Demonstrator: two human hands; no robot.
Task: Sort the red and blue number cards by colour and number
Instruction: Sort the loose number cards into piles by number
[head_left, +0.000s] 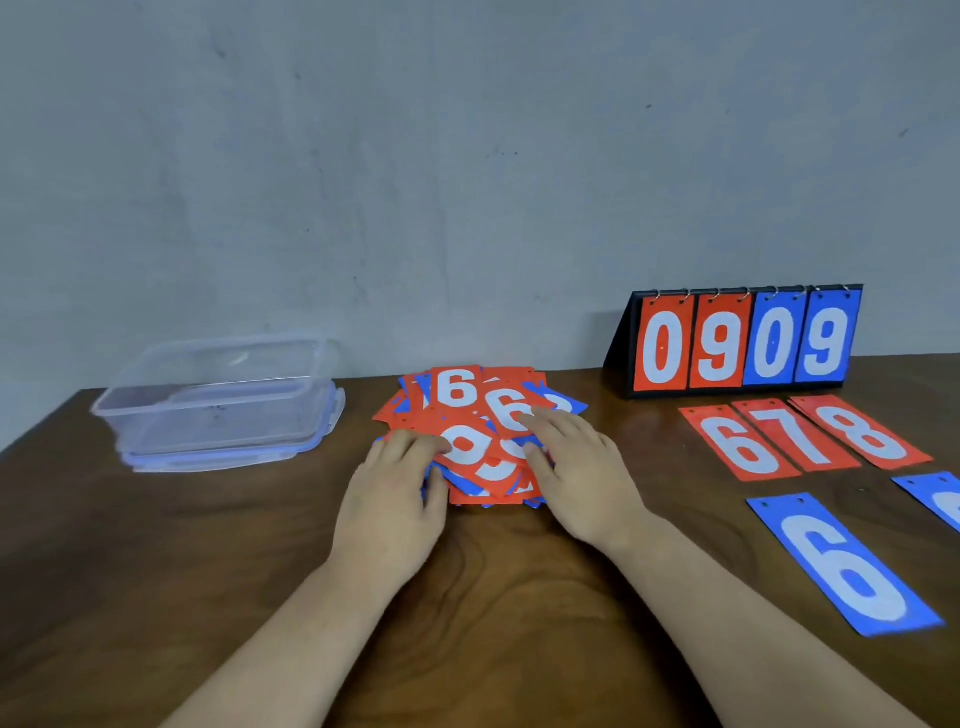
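A mixed heap of red and blue number cards (467, 410) lies in the middle of the brown table, with red 6s and a red 9 on top. My left hand (395, 499) rests on the heap's left side, fingers touching the red 9. My right hand (576, 467) lies flat on the heap's right side, fingertips on a red 6. At the right, red cards 6 (737, 444), 7 (797, 434) and 8 (865, 431) lie in a row. A blue 6 (844, 564) lies nearer to me, and another blue card (935, 499) is cut off by the frame edge.
A standing flip scoreboard (743, 343) showing 0 9 0 9 sits at the back right against the wall. A clear plastic box (218, 400) on its lid stands at the back left. The table (156, 545) shows bare wood in front.
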